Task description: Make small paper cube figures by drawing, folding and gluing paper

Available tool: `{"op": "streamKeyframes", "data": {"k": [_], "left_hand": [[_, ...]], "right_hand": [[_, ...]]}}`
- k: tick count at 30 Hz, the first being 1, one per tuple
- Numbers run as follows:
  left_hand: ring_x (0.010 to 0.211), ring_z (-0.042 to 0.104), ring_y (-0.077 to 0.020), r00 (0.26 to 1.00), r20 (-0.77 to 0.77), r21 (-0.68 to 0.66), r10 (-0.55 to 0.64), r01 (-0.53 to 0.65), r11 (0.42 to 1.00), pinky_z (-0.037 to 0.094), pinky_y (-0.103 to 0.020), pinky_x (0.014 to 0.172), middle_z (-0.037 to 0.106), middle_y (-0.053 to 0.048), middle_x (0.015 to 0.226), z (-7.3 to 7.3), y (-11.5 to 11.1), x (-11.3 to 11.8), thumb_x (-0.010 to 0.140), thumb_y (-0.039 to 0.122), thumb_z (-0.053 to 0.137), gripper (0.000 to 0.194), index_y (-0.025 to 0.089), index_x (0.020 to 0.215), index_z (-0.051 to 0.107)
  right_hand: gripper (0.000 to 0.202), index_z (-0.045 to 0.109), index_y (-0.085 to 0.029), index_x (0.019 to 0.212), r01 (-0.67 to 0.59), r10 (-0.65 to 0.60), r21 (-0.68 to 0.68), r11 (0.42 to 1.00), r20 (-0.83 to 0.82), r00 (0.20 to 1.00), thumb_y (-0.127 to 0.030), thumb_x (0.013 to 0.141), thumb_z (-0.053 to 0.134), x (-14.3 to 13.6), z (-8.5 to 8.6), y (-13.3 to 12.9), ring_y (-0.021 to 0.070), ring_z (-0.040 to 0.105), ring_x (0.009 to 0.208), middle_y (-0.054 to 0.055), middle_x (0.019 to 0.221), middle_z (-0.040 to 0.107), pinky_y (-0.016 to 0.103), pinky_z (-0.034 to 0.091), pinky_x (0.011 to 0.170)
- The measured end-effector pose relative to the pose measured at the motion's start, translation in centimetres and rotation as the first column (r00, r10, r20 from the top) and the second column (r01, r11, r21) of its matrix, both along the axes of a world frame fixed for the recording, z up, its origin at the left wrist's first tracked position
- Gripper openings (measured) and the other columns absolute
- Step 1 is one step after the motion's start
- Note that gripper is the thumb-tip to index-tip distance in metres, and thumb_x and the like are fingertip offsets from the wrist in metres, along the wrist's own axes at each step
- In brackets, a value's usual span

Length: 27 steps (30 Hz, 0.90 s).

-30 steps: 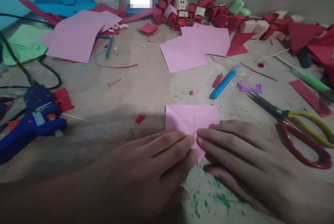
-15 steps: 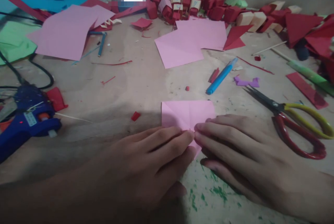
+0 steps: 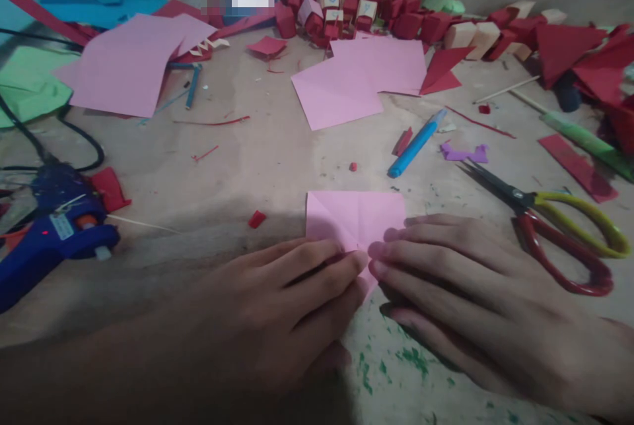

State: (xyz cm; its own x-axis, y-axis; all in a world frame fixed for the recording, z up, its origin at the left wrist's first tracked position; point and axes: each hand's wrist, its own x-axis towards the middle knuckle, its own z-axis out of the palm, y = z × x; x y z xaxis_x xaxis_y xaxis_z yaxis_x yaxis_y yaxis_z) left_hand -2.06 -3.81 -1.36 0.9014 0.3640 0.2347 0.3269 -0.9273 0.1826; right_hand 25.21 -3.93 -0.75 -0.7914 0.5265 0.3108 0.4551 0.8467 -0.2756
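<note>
A creased pink sheet of paper [image 3: 331, 210] lies on the table in front of me, its lower corner folded up toward the middle. My left hand [image 3: 302, 293] presses on its lower left part with stretched fingers, the index fingertip at the centre of the creases. From the other side my right hand [image 3: 450, 280] rests flat over the paper's right part, fingers long and slightly apart, fingertips almost meeting those of the left. Both hands cover much of the paper's lower half. To the right of my right hand lie scissors [image 3: 528, 200] with yellow and red handles.
A blue glue gun [image 3: 74, 233] with a cord lies at the left. Pink sheets [image 3: 341, 92] are farther back, near a blue pen [image 3: 419, 144] and a purple paper scrap [image 3: 463, 153]. Folded red and cream paper pieces [image 3: 409, 26] line the wall. A green-handled tool [image 3: 584, 138] lies right.
The whole view has shifted slightly. Both hands stay on the pink paper, and the left fingertips have moved only a little.
</note>
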Motion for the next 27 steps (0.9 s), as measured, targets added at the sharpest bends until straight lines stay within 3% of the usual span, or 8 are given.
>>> {"op": "streamKeyframes", "data": {"k": [14, 22, 27], "left_hand": [[0.121, 0.065, -0.0271, 0.996, 0.078, 0.020, 0.034, -0.036, 0.999, 0.052, -0.038, 0.109, 0.071, -0.014, 0.127, 0.2, 0.0, 0.4, 0.101, 0.027, 0.054, 0.033, 0.004, 0.121, 0.068], [0.117, 0.068, -0.0301, 1.000, 0.009, -0.054, 0.001, -0.001, 0.999, 0.059, -0.041, 0.101, 0.072, -0.017, 0.122, 1.4, 0.8, 0.4, 0.102, 0.020, 0.049, 0.030, 0.003, 0.117, 0.069], [0.117, 0.068, -0.0297, 0.999, 0.031, -0.060, -0.013, 0.014, 0.998, 0.058, -0.041, 0.102, 0.073, -0.016, 0.120, 1.3, 0.8, 0.5, 0.101, 0.018, 0.050, 0.027, 0.005, 0.109, 0.072]], "right_hand": [[0.028, 0.070, -0.009, 0.120, -0.040, 0.039, 0.018, 0.999, 0.054, 0.998, -0.021, 0.095, 0.064, -0.2, -0.1, -0.1, 0.0248, 0.064, 0.115, 0.008, 0.123, 0.073, 0.043, 0.046, 0.105], [0.029, 0.070, -0.012, 0.122, -0.033, 0.032, 0.017, 0.999, 0.071, 0.997, -0.025, 0.097, 0.062, -0.1, -0.3, -0.1, 0.0259, 0.063, 0.116, 0.007, 0.126, 0.072, 0.044, 0.045, 0.105], [0.033, 0.068, -0.014, 0.128, -0.084, 0.077, 0.084, 0.993, 0.079, 0.994, -0.020, 0.096, 0.063, 0.3, -0.5, -0.6, 0.0249, 0.058, 0.127, 0.003, 0.131, 0.071, 0.047, 0.031, 0.120]]}}
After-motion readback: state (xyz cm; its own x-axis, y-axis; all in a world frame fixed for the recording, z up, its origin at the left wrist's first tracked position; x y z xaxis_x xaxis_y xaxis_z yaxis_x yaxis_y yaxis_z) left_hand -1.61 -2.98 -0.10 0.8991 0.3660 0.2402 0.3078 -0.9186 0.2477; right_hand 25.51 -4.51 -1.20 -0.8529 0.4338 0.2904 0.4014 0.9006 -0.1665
